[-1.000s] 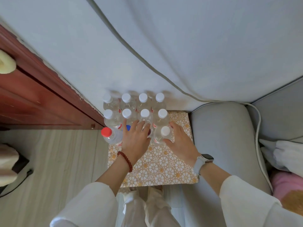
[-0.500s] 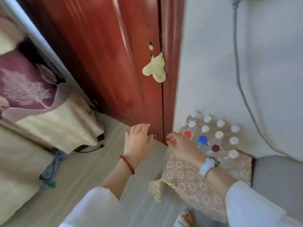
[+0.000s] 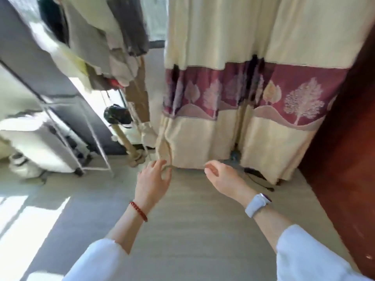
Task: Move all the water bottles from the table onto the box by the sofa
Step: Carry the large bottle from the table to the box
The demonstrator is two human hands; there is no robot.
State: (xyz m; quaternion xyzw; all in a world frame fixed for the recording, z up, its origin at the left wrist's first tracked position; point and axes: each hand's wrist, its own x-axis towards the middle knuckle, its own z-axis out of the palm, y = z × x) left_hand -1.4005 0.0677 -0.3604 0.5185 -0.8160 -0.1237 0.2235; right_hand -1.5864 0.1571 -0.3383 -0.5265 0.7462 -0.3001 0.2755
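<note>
No water bottle, box or table is in view now. My left hand (image 3: 153, 182), with a red bead bracelet at the wrist, hovers over the grey floor with fingers spread and holds nothing. My right hand (image 3: 224, 178), with a white watch on the wrist, is held out to its right, fingers loosely curled and empty. Both hands float in the air in front of a cream curtain, apart from each other. The picture is blurred by motion.
A cream curtain with a maroon tree band (image 3: 253, 94) hangs straight ahead. A red-brown wooden door (image 3: 349, 142) stands at the right. A metal rack with hanging clothes (image 3: 85, 57) fills the left. A black cable (image 3: 258, 178) lies on the floor (image 3: 192, 230).
The view has swung left from the bottles on the patterned box, past the door, to the curtain. Both hands let go of the bottles and now hang empty in the air.
</note>
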